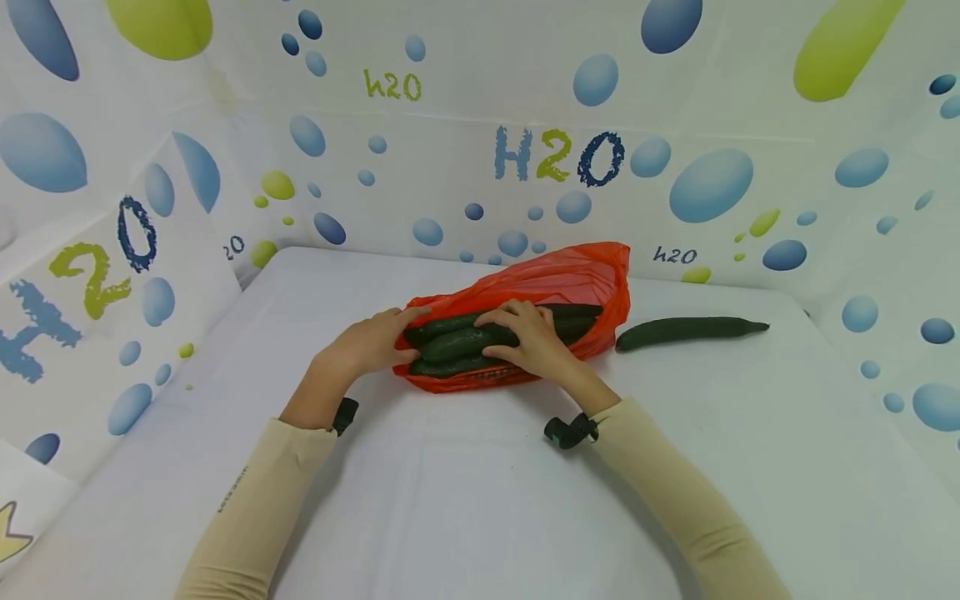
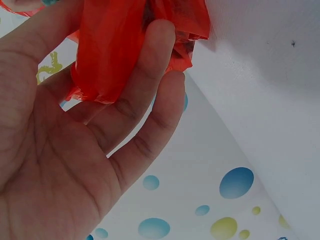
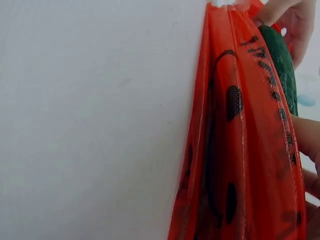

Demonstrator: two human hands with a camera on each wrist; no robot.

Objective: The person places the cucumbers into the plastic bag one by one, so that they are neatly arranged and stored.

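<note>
A red plastic bag (image 1: 577, 271) lies on its side with its opening facing up, and several dark green cucumbers (image 1: 453, 344) lie side by side in it. At the bag's left end, my left hand (image 1: 367, 342) holds the red plastic between thumb and fingers, next to the cucumber tips. The left wrist view shows the fingers (image 2: 150, 65) bent round the bag's bottom (image 2: 107, 55). My right hand (image 1: 536, 340) reaches in from the front and grips a cucumber around its middle, thumb on the near side. In the right wrist view the printed bag side (image 3: 260, 110) hides most of that hand.
One loose cucumber (image 1: 690, 331) lies on the white table (image 1: 450, 500), just right of the bag. A white backdrop (image 1: 450, 183) with blue and green spots stands behind and at the left. Dark wrist cameras (image 1: 570, 432) sit at both cuffs.
</note>
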